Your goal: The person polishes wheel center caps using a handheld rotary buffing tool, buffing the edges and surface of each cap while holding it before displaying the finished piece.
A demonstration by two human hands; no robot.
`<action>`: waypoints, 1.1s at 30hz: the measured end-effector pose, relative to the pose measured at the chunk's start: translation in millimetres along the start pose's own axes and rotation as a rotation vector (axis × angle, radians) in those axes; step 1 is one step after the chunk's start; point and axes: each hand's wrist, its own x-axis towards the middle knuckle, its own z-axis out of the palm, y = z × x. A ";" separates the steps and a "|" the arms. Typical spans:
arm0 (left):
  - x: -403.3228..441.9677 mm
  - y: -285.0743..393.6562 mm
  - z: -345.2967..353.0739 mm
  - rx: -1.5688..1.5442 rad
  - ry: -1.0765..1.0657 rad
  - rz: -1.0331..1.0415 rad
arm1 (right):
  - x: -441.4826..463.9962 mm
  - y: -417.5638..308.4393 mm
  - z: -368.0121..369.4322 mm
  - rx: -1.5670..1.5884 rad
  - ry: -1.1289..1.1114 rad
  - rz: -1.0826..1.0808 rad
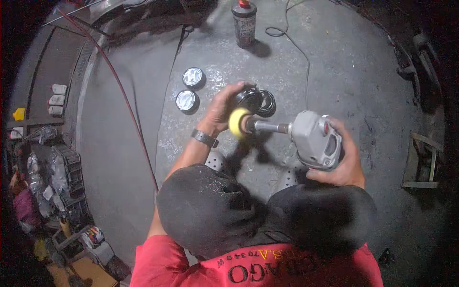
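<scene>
My left hand (222, 106), with a dark watch on its wrist, is closed around a shiny black round cap (248, 99). My right hand (345, 165) grips the grey body of a power polisher (315, 139). A long metal shaft (270, 126) runs left from it to a yellow foam pad (238, 123), blurred at its edge. The pad is right beside the held cap; whether they touch I cannot tell. Another dark round cap (267, 103) lies on the floor just behind. Two round caps with silvery, reflective tops, one (193, 77) behind the other (186, 101), rest left of my hand.
A dark bottle (244, 26) with a red top stands on the grey floor ahead. A cord (303, 51) trails toward the polisher, and a red hose (119, 88) crosses the left side. Crates (71, 177) and bottles (57, 100) line the left; a frame (423, 162) stands right.
</scene>
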 end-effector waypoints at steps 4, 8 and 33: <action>2.9 -3.3 -6.2 -0.025 -0.016 0.008 | -0.6 -3.2 0.4 0.043 0.061 0.037; -2.2 0.8 1.6 -0.072 -0.040 0.012 | -1.8 6.1 -2.2 -0.064 0.004 -0.061; -1.8 -0.3 -3.7 -0.088 -0.071 0.081 | -4.8 2.7 0.3 0.146 0.099 0.051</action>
